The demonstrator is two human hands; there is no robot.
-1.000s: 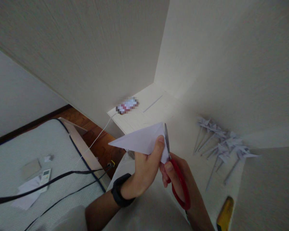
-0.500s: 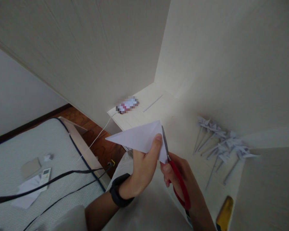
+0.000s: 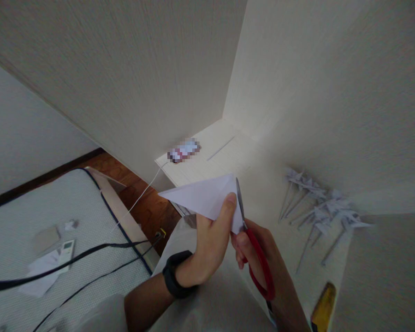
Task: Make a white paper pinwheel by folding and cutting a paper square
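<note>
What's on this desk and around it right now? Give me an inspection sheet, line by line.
Surface: white desk set into a wall corner, pale and lit from the right.
Job's things: folded white paper, a triangle; red-handled scissors, blades at the paper's right edge.
Clutter: pile of paper pinwheels on sticks at the right; yellow tool at the near edge; blurred small object at the far left edge.
Hands: left hand pinches the paper, black wristband on the wrist; right hand grips the scissors.
Cables: white cable off the desk edge; black cables across the mattress.
Surroundings: mattress with remote control and paper scraps; wood floor.
</note>
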